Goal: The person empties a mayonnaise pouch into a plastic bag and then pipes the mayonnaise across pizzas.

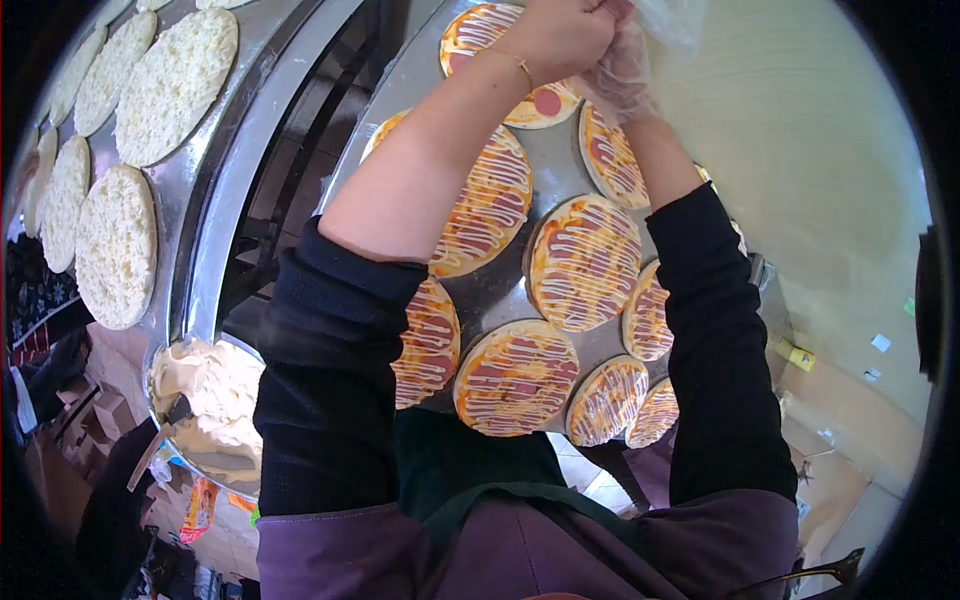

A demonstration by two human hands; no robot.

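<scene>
My left hand (560,42), bare with a thin bracelet at the wrist, is at the top edge of the view. Its fingers are closed; what they pinch is partly cut off. Against it is my right hand (618,72), in a clear plastic glove, its fingers mostly hidden. Thin clear plastic (672,20) spreads out to the right of both hands. Below them, round flat breads topped with pinkish slices and zigzag white sauce cover a metal tray. Among these are a central topped bread (584,262), a lower one (516,378) and one beneath my right wrist (612,158).
Plain round breads (117,247) lie on a metal surface (185,130) at the left. Under its edge stands a bowl of creamy pale spread (215,385) with a utensil in it. A pale board or tabletop (800,180) fills the right side. The topped breads rest on a metal tray (492,300).
</scene>
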